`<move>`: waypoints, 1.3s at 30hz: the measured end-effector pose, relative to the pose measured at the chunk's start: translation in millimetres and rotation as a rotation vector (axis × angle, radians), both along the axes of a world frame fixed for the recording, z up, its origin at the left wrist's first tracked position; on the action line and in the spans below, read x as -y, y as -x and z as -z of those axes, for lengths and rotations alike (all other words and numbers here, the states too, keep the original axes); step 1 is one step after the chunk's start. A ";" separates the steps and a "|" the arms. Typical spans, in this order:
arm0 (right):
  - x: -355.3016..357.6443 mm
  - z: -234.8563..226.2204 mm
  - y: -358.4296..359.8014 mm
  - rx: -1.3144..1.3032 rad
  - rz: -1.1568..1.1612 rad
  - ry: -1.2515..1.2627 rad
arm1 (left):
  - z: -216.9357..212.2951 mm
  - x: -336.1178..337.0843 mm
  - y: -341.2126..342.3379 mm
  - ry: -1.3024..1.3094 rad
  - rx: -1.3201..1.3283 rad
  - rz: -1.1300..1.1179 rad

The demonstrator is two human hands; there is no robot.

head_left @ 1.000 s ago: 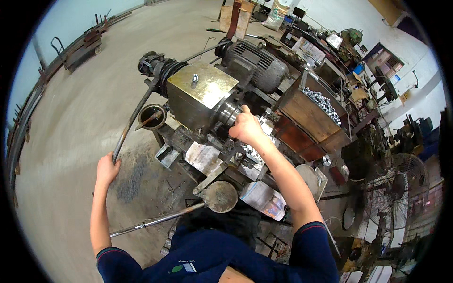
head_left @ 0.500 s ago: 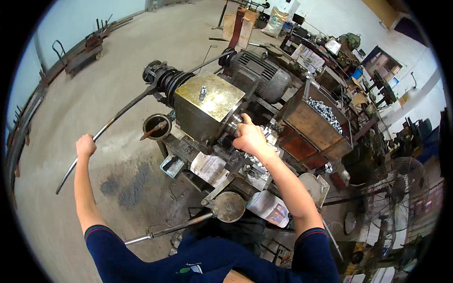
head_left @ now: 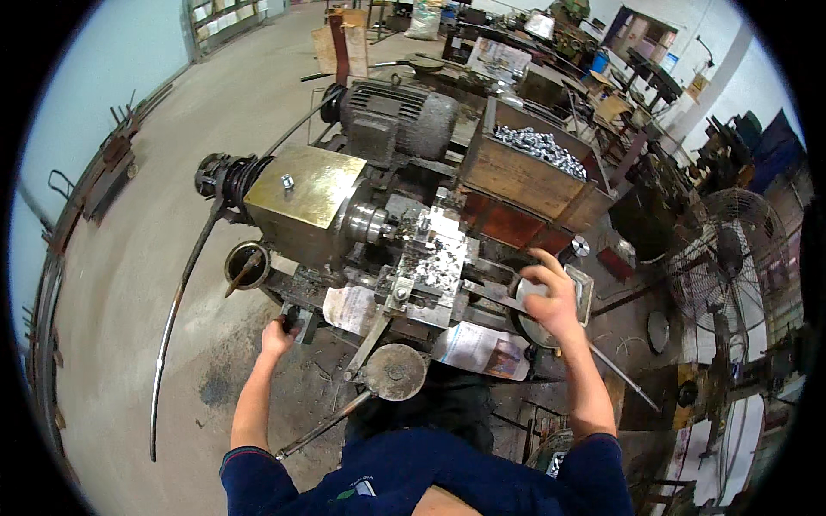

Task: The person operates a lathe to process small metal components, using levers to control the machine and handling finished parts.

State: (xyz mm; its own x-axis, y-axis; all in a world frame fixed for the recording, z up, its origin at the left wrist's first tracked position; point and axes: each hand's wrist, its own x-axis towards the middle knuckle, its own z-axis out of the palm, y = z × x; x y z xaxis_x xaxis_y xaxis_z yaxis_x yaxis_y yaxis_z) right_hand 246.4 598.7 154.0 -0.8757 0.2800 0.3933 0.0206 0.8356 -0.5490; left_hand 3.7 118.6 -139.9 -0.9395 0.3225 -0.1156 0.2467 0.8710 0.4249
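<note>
My left hand [head_left: 275,337] is at a small tray [head_left: 304,328] beside the machine's front left. Its fingers are closed at a dark thing too small and hidden to name. To the right, my right hand [head_left: 552,301] is held over a round pan [head_left: 529,311], fingers curled but apart, nothing seen in them. A shiny metal piece [head_left: 579,247] is just beyond that hand. Between my hands stands a lathe-like machine with a bright chuck [head_left: 370,222], a chip-covered slide [head_left: 434,262] and a brass-coloured top plate [head_left: 318,185] bearing a small metal fitting [head_left: 287,181].
A long lever [head_left: 182,297] hangs down at the machine's left, near a pot with a stick [head_left: 248,265]. A wooden bin [head_left: 516,181] of small metal parts is behind right. A round-ended handle [head_left: 396,371] juts toward me. A caged fan [head_left: 731,245] stands right.
My left hand has let go of the long lever and moved to the small tray; the lever now hangs lower. My right hand has left the chuck and moved right. The view has shifted right.
</note>
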 end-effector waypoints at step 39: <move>78.5 139.2 -292.1 0.806 1.042 0.162 | -7.1 72.7 6.3 -0.146 0.389 -0.059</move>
